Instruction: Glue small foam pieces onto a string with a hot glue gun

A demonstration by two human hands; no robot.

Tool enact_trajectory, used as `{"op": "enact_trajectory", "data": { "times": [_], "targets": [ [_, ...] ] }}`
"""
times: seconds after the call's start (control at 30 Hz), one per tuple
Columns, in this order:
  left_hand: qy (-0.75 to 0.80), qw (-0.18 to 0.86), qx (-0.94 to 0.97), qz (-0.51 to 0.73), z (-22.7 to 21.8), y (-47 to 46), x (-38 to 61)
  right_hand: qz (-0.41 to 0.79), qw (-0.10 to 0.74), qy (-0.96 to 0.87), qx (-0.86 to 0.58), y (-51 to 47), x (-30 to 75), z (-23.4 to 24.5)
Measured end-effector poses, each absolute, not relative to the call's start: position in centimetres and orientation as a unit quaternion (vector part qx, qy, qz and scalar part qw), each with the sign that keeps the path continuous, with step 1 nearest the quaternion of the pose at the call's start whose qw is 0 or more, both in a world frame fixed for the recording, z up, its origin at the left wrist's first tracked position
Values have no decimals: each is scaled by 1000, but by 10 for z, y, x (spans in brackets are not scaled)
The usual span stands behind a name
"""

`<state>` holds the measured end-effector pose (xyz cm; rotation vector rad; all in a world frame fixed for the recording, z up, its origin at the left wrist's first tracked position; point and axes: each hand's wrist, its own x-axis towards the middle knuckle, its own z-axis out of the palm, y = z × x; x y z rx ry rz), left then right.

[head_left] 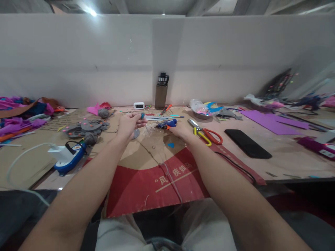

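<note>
My left hand (pixel 129 123) is raised over the cardboard, its thumb and fingers pinched on a small teal-blue piece (pixel 142 115). A thin pale stem or strand hangs below those fingers; I cannot make out if it joins the piece. My right hand (pixel 179 131) is closed at the rear of a blue glue gun (pixel 170 123) with an orange trigger. The gun's nozzle points left, over a messy patch of clear dried glue (pixel 148 131). Most of the right fingers are hidden behind the hand. A blue scrap (pixel 170 145) lies below it on the red-and-brown cardboard (pixel 131 188).
Scissors (pixel 205 132) and a black phone (pixel 247 143) lie to the right, beside purple sheets (pixel 272 122). A bottle (pixel 161 91) and small clock (pixel 139 105) stand at the back. Left are grey felt pieces (pixel 86 128) and a blue power strip (pixel 70 162) with cables.
</note>
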<state>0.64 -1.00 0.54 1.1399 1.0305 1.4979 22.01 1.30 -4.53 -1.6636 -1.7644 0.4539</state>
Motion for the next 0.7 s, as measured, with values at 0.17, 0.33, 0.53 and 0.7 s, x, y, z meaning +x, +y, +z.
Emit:
{"op": "enact_trajectory", "data": {
  "times": [0.17, 0.33, 0.53, 0.7],
  "targets": [
    [425, 482, 437, 629, 5, -8, 2, 309, 485, -605, -551, 5, 206, -29],
    [427, 494, 407, 638, 3, -5, -2, 415, 537, -629, -378, -22, 189, -4],
    [425, 488, 407, 645, 2, -2, -5, 312, 489, -692, -430, -35, 184, 3],
    [436, 481, 407, 642, 4, -3, -3, 177, 479, -742, -434, -35, 182, 1]
  ]
}}
